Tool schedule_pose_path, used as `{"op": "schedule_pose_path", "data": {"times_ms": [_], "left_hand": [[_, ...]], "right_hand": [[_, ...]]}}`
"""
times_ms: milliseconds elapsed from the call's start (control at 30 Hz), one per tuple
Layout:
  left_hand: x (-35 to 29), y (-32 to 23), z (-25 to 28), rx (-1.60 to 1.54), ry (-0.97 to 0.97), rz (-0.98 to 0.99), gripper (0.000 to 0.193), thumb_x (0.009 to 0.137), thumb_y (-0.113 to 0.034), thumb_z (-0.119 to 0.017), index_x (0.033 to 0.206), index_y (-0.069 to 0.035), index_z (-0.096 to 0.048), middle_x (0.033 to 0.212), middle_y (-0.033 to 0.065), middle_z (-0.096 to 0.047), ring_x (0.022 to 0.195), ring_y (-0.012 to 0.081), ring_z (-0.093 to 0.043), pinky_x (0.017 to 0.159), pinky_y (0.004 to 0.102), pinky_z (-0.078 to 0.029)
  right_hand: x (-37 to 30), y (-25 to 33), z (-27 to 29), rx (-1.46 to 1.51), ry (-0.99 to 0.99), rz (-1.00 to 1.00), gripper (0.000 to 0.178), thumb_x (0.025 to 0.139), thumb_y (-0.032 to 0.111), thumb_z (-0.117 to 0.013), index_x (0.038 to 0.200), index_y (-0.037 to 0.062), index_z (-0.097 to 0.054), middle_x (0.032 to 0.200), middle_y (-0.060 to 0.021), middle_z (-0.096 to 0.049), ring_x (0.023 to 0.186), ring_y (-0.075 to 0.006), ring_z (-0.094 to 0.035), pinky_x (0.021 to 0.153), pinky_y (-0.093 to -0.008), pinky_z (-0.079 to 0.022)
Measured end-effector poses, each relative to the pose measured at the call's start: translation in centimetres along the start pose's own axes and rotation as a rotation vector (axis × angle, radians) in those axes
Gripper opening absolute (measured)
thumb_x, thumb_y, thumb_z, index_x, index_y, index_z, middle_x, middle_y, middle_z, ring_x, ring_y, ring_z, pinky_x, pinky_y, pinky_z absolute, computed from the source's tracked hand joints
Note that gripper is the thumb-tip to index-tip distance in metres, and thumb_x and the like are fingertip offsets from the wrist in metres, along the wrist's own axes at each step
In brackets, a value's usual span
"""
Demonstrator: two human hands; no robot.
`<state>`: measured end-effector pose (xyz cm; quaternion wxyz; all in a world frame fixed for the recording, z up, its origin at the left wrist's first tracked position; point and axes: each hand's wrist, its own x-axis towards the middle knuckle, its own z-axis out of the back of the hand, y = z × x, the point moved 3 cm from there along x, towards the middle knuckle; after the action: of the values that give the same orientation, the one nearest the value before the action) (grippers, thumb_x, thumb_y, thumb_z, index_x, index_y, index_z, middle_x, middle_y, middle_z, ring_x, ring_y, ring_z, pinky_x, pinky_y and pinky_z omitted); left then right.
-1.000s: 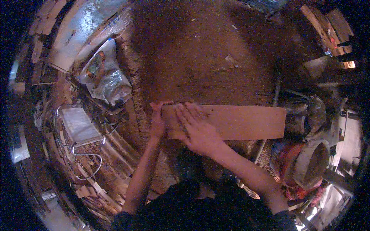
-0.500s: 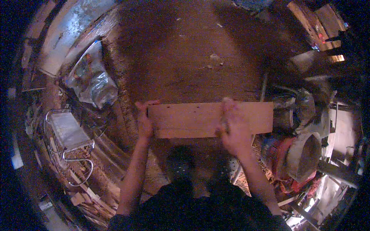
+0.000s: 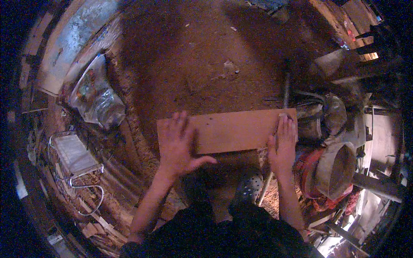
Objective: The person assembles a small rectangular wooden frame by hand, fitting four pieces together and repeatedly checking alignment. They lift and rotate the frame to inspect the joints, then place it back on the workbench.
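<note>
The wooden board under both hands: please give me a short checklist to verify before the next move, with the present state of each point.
1. Left hand lies flat on the wooden board, near its left end: ok.
2. Right hand rests on the right end of the board, fingers spread over the edge: ok.
3. Board lies level on the dirt floor: cannot tell, its underside is hidden.
4. Middle of the board is free of objects: ok.
5. Space at the right end: not ok, dark clutter and a round basket crowd close to it.
6. Perforated clog stays apart from the board's near edge: ok.
</note>
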<state>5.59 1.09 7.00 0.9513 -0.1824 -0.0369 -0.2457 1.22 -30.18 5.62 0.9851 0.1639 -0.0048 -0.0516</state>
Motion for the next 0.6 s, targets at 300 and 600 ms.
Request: {"op": "schedule_pose_path", "data": {"times_ms": [300, 600], "left_hand": [[4.5, -2.0, -0.8, 0.071, 0.367, -0.087, 0.123, 0.058, -0.067, -0.082, 0.150, 0.000, -0.034, 0.141, 0.0269, -0.047, 0.133, 0.0430, -0.044, 0.117, 0.0547, -0.030], [6.7, -0.7, -1.8, 0.099, 0.434, -0.167, 0.119, 0.054, -0.063, -0.086, 0.141, 0.005, -0.041, 0.125, 0.0266, -0.056, 0.113, 0.0454, -0.058, 0.100, 0.0506, -0.048]], "right_hand": [[0.1, -0.1, 0.1, 0.034, -0.002, 0.016, 0.071, 0.098, 0.037, -0.051, 0.155, 0.0002, -0.029, 0.159, -0.0210, -0.033, 0.146, -0.0460, -0.028, 0.121, -0.0509, -0.022], [-4.7, -3.9, -1.0, 0.215, -0.197, 0.205, 0.057, 0.106, 0.037, -0.038, 0.148, -0.0023, -0.042, 0.158, -0.0163, -0.039, 0.147, -0.0362, -0.032, 0.121, -0.0467, -0.025]]}}
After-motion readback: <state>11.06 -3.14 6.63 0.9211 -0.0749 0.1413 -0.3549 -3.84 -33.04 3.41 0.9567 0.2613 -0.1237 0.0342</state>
